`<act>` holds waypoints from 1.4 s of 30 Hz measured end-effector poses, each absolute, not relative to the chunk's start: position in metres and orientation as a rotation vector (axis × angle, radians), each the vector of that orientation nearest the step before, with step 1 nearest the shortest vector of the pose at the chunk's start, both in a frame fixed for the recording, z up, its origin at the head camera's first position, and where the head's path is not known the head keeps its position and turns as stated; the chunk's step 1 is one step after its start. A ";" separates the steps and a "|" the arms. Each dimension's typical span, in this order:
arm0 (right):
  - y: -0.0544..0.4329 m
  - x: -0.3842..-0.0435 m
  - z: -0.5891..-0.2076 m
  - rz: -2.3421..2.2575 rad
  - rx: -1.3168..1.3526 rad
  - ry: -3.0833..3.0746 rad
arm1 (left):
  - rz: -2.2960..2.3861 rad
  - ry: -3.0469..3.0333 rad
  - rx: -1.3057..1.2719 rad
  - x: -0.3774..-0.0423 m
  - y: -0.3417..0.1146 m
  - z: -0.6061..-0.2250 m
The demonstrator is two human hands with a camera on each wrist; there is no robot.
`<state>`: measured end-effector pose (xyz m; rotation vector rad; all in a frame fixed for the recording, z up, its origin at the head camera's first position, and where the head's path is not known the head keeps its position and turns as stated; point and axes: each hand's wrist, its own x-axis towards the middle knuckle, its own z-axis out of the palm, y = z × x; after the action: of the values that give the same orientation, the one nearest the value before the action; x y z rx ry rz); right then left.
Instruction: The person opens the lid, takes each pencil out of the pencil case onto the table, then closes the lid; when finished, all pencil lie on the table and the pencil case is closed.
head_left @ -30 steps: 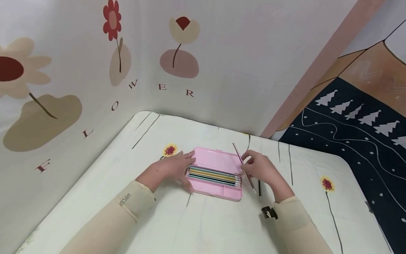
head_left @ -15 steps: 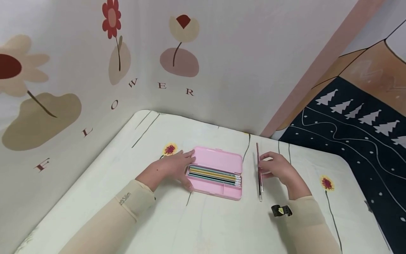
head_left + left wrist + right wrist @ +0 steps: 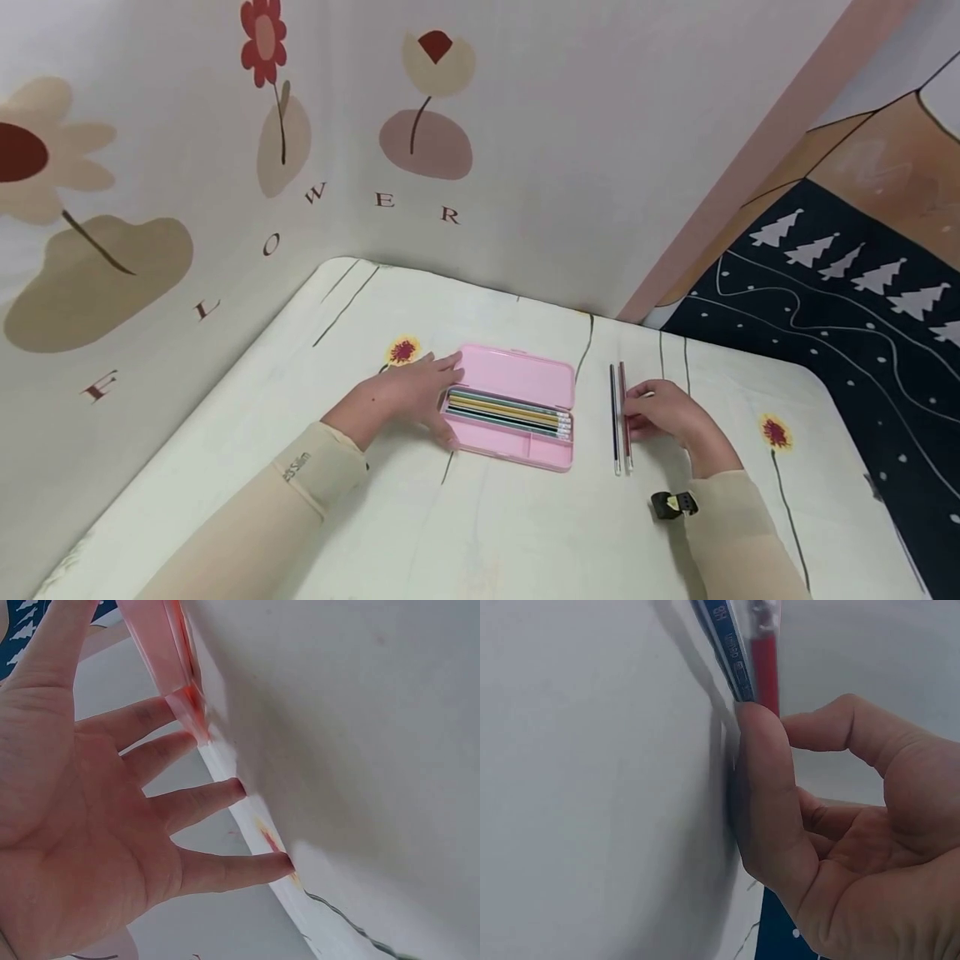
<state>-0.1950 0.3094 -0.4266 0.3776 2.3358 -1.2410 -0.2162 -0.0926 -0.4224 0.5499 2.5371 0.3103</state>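
An open pink pencil case (image 3: 517, 377) lies on the table, with a row of pencils (image 3: 506, 412) in its middle compartment. My left hand (image 3: 408, 393) rests against the case's left end; its fingers are straight and spread, as the left wrist view also shows. Right of the case, my right hand (image 3: 667, 410) pinches a red pencil (image 3: 765, 671) between thumb and finger. Beside that, a dark blue pencil (image 3: 615, 425) lies nearly parallel on the table, a narrow gap to its left of the red one. The fingertips hide part of the red pencil.
The table (image 3: 480, 525) has a pale cloth printed with flowers and stems. A fabric wall (image 3: 540, 208) with printed flowers and letters rises behind and to the left. A dark cloth with white trees (image 3: 817, 333) hangs at the right.
My right hand has carried the red pencil from the case's right edge rightward, across the dark blue pencil, and down to its right side. The left hand has stayed on the case.
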 end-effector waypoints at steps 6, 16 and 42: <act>0.307 -0.196 -0.429 -1.213 0.367 2.360 | 0.298 2.540 0.569 -0.217 -0.093 -0.423; 0.307 -0.196 -0.425 -1.172 0.386 2.360 | 0.302 2.544 0.581 -0.215 -0.093 -0.421; 0.229 -0.188 -0.401 -1.419 -0.331 2.278 | 0.266 2.538 0.599 -0.215 -0.095 -0.420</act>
<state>-0.1876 0.2286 -0.4008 -0.3305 2.2784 -1.4189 -0.2147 -0.0951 -0.4205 0.5986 2.5385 0.2661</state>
